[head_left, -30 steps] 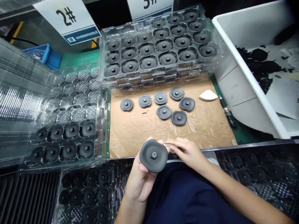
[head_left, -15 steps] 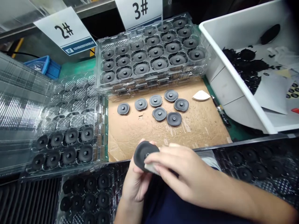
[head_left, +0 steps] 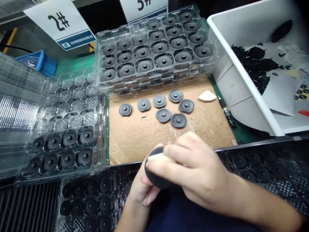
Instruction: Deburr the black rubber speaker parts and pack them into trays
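Holding rubber disc (head_left: pixel 156 180), right fingers (head_left: pixel 178 154) over it

Free passage: strip of torn brown corrugated cardboard (head_left: pixel 145 138) between the right hand (head_left: pixel 200 170) and seven grey rubber discs (head_left: pixel 163 115). Obstacles: those discs; stacked clear plastic blister trays (head_left: pixel 154 80) beyond them; slim black marker pen (head_left: pixel 227 116) and tall white plastic bin (head_left: pixel 241 109) to the right.

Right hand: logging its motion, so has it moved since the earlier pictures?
Yes: the right hand has shifted left against the cardboard sheet, now covering the dark disc in the left hand.
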`<state>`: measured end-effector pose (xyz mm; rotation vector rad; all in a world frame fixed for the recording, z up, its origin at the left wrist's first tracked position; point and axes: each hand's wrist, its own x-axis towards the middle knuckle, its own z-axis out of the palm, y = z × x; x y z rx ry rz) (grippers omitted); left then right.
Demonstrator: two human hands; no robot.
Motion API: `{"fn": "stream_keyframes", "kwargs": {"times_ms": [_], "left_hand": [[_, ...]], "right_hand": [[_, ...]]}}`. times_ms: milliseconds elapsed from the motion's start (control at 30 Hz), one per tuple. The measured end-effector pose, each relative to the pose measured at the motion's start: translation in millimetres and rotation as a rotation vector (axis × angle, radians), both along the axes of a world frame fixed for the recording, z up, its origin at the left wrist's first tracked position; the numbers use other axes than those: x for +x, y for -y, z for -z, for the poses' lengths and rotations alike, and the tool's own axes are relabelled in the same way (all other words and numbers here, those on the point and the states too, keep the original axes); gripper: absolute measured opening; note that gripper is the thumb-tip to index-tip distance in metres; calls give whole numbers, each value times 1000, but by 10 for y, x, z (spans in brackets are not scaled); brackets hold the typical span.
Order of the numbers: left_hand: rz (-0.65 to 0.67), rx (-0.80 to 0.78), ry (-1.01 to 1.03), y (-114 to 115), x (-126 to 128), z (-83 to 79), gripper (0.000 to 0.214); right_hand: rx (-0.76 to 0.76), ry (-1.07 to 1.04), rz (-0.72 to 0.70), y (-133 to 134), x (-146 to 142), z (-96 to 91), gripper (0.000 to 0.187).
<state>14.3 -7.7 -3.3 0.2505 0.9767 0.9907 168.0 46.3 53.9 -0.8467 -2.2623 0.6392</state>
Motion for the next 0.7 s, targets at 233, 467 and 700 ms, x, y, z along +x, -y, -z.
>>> {"fn": "stream_keyframes", "kwargs": {"times_ms": [233, 467, 700], "left_hand": [[-3, -34, 319, 27, -158, -147, 59], [28, -37, 383, 4, -210, -79, 57], [66, 53, 315, 0, -154, -35, 59]], "right_hand": [[-326, -141, 264, -131, 80, 419, 23], [-698, 89, 228, 268, 254, 874, 26], [-114, -111, 98, 26, -6, 109, 25]]}}
